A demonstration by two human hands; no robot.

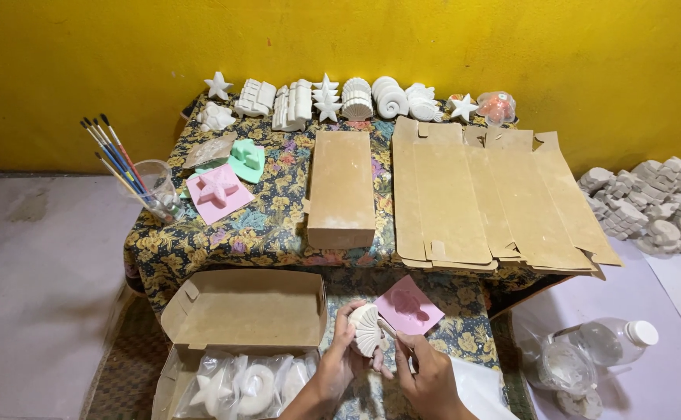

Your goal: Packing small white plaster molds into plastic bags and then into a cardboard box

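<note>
My left hand (333, 367) holds a white plaster scallop shell (368, 328) by its lower edge, just above the floor cloth. My right hand (426, 373) sits right beside it, its fingers touching the shell's right side. A pink silicone mould (409, 305) lies just beyond the shell. An open brown cardboard box (247, 309) stands empty to the left of my hands. In front of it lie clear bags (247, 381) with white plaster figures inside.
A low table with a floral cloth (274, 222) carries a closed brown box (341, 187), flat unfolded boxes (488, 198), pink and green moulds (217, 190), a cup of paintbrushes (154, 187) and a row of white plaster figures (340, 99). More plaster pieces (652, 202) and a plastic bottle (613, 341) lie right.
</note>
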